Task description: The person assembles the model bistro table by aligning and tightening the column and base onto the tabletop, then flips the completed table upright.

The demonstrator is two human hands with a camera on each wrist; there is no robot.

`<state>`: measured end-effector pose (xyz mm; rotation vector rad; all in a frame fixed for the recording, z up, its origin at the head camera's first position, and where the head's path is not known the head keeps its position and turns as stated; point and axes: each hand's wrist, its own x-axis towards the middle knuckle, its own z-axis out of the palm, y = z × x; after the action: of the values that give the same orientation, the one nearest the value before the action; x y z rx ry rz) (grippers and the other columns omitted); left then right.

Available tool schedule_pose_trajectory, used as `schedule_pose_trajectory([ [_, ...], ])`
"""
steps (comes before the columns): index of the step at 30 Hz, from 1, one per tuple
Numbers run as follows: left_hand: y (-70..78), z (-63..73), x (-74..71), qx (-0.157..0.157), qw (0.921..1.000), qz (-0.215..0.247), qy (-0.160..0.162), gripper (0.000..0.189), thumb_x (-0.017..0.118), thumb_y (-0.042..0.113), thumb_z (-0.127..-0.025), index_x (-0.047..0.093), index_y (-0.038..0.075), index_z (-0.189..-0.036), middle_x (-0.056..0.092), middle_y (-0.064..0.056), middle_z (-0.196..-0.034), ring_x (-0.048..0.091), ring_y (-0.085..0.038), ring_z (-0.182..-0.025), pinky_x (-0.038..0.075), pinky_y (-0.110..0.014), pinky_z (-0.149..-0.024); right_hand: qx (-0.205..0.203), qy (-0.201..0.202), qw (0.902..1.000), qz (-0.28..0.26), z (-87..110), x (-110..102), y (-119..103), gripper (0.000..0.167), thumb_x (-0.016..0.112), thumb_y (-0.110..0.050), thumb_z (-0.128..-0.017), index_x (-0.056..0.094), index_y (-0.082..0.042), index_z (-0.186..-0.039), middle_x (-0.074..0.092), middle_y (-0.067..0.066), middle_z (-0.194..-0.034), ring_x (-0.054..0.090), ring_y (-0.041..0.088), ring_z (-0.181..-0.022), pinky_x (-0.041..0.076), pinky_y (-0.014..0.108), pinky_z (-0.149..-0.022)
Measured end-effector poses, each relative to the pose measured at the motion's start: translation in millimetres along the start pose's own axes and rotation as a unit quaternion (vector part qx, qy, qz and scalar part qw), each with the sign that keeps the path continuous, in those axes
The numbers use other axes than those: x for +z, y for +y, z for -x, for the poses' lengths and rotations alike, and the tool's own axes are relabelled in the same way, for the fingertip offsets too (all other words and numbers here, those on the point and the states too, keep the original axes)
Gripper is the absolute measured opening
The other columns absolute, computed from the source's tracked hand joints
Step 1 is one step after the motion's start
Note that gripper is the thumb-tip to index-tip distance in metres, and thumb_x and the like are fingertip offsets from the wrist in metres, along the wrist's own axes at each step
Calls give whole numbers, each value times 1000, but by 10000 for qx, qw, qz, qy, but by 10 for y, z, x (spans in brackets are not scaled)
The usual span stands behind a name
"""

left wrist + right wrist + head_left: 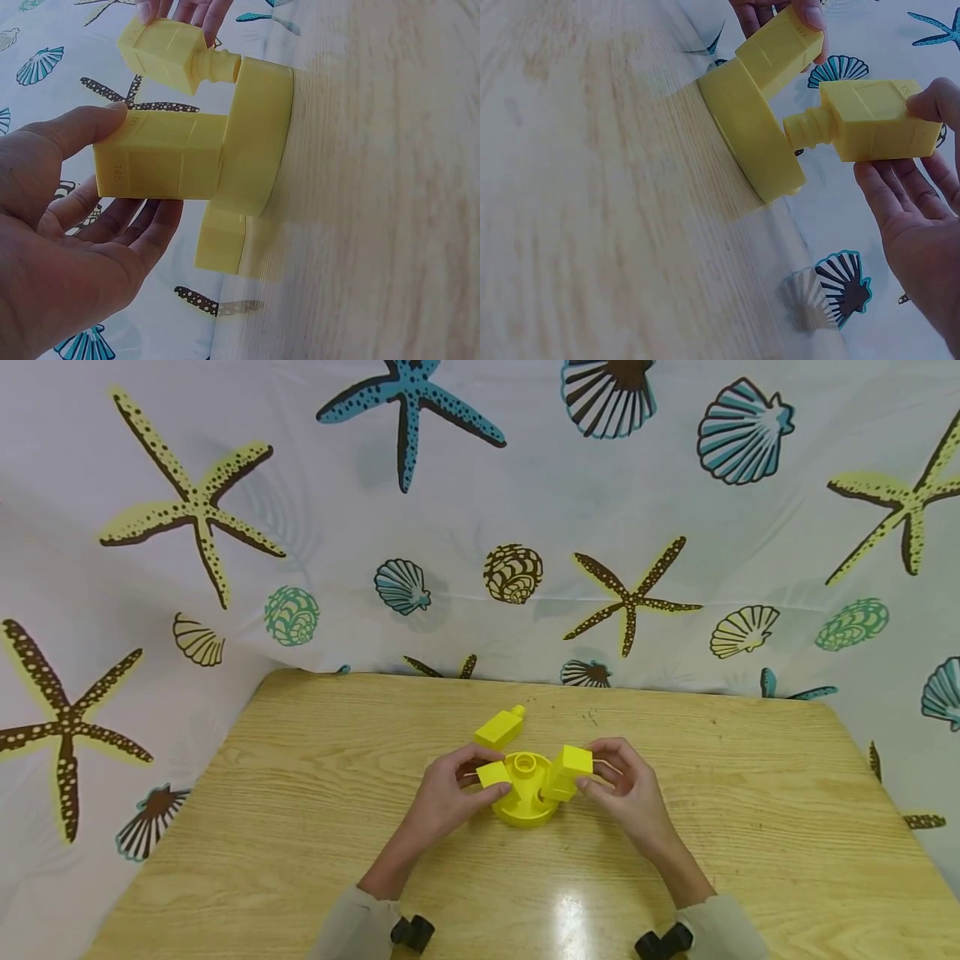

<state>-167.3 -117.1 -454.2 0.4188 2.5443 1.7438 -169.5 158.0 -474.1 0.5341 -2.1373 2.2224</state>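
Note:
A round yellow base (527, 817) with a raised ring socket (525, 764) sits on the table. My left hand (454, 789) grips a yellow rectangular block (161, 154), thumb on one side and fingers on the other. This block stands against the base, its lower end hidden inside the rim. On the right, my right hand (632, 791) pinches a second yellow block (881, 120) between thumb and fingers. Its ribbed neck (808, 127) points down, tilted, at the base's rim. Behind the base lies a third yellow block (498, 728), its neck pointing away to the right.
The wooden table (285, 827) extends to both sides and in front of the hands. A white cloth (465, 510) printed with starfish and shells hangs along the back and sides. Black devices (412, 934) are worn at both wrists.

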Motion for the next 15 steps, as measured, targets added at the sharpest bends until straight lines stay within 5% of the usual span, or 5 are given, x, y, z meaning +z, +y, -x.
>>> schedule_pose_trajectory([
  [15, 9, 2, 6, -52, 10000, 13, 35, 36, 83, 10, -87, 70, 6, -121, 68, -3, -122, 64, -24, -115, 55, -43, -99, -79, -310, 9994, -105, 4, 5, 106, 45, 70, 14, -88, 49, 5, -127, 55, 22, -129, 64, 24, -117, 57, 35, -95],
])
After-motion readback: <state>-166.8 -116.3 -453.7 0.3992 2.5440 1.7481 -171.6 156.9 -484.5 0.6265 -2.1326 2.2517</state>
